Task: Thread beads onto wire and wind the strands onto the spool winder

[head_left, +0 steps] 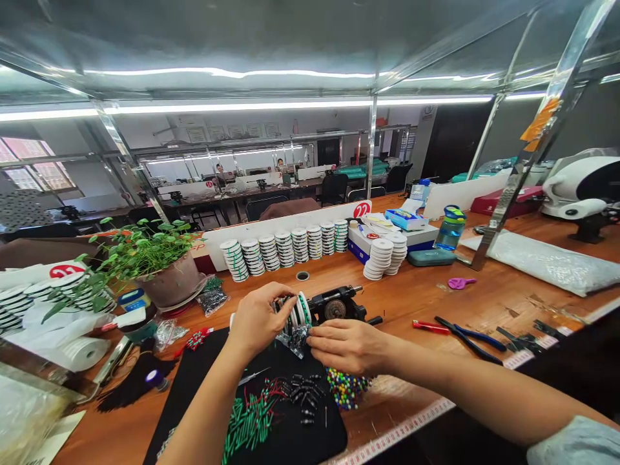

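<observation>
My left hand [261, 316] is closed around a row of white spools [303, 310] wound with green, mounted on a black winding device [336, 303]. Just below the spools, the fingers of my right hand [346, 345] are pressed together beside a shiny, clear-looking piece [296, 341]. What those fingertips hold, if anything, is hidden. Under my hands lies a black mat [281, 445] with green tube-like pieces [249, 416], thin red strands and small black parts [304, 391]. A pile of multicoloured beads [346, 389] sits below my right hand.
Stacks of white spools [283, 248] line the back of the wooden table. A potted plant [167, 274] stands left. Pliers [469, 339], a red-handled tool [429, 327] and black clips [526, 339] lie right. Behind are a water bottle [450, 227] and a metal post [513, 174].
</observation>
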Motion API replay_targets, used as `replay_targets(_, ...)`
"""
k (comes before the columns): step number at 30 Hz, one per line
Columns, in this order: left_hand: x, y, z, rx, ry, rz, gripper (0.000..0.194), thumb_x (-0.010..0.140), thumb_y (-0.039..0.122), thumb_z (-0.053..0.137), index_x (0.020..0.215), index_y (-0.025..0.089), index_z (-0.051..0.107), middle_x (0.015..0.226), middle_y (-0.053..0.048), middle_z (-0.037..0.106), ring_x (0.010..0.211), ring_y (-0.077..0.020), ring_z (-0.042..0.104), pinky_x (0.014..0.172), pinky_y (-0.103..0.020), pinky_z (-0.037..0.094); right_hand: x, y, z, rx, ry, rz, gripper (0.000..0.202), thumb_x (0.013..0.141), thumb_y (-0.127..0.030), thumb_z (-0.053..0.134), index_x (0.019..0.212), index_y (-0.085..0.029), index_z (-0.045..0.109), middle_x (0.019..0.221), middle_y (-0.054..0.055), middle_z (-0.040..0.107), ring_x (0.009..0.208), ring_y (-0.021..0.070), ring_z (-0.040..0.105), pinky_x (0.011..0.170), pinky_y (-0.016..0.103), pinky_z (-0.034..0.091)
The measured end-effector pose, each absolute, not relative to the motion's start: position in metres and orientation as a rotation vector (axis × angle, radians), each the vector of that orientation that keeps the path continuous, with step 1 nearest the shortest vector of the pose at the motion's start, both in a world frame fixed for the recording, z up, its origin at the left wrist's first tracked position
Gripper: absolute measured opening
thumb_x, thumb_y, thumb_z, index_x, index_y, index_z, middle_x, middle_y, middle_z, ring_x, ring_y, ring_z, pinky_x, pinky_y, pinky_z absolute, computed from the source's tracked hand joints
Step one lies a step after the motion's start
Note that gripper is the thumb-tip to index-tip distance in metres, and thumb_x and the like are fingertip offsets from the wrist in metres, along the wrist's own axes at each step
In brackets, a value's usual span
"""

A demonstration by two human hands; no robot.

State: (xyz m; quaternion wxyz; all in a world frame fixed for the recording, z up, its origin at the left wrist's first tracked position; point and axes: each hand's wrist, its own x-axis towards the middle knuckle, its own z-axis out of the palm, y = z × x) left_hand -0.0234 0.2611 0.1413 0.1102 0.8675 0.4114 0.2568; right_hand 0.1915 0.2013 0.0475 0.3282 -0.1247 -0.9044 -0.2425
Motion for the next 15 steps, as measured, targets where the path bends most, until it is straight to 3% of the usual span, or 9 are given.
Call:
replay_targets(4,-0.028,0.266,0.132,2.561,1.125,0.902,0.021,0.091,0.036,0.060,0.098,0.024,0.076,0.097,-0.002,0.079,0.089,-0.0210,0.072,0.080,-0.032,0.053,0.214,0.196,0.037,-0.468,-2.221,-0.545,0.023,0.100,-0.011,0.049,0.116,-0.015,0.064,0.119,0.011,0.070,0.109,0.0197,0.066,0.093,0.034,0.054)
replay_targets(9,-0.033,0.273,0.132,2.592,0.965,0.929,0.021,0.091,0.036,0.061,0.099,0.026,0.078,0.098,0.000,0.080,0.089,-0.0189,0.073,0.080,-0.027,0.054,0.246,0.154,-0.001,-1.150,-1.870,-0.087,0.010,0.096,-0.013,0.055,0.095,-0.017,0.064,0.082,0.006,0.069,0.075,0.0174,0.065,0.067,0.028,0.052)
replay_targets(12,-0.034,0.273,0.135,2.616,0.897,0.909,0.020,0.090,0.039,0.064,0.098,0.027,0.078,0.099,0.000,0.079,0.091,-0.0191,0.073,0.083,-0.027,0.053,0.250,0.133,-0.030,-1.522,-1.853,0.252,0.009,0.090,-0.010,0.062,0.084,-0.017,0.064,0.076,0.004,0.068,0.069,0.0183,0.064,0.063,0.028,0.049)
replay_targets(15,-0.034,0.272,0.138,2.586,0.960,0.853,0.028,0.090,0.047,0.062,0.098,0.024,0.077,0.098,-0.002,0.079,0.089,-0.0208,0.072,0.079,-0.028,0.052,0.245,0.127,-0.045,-1.678,-1.812,0.449,0.007,0.087,-0.011,0.066,0.085,-0.018,0.065,0.081,0.004,0.069,0.074,0.0192,0.065,0.066,0.028,0.048)
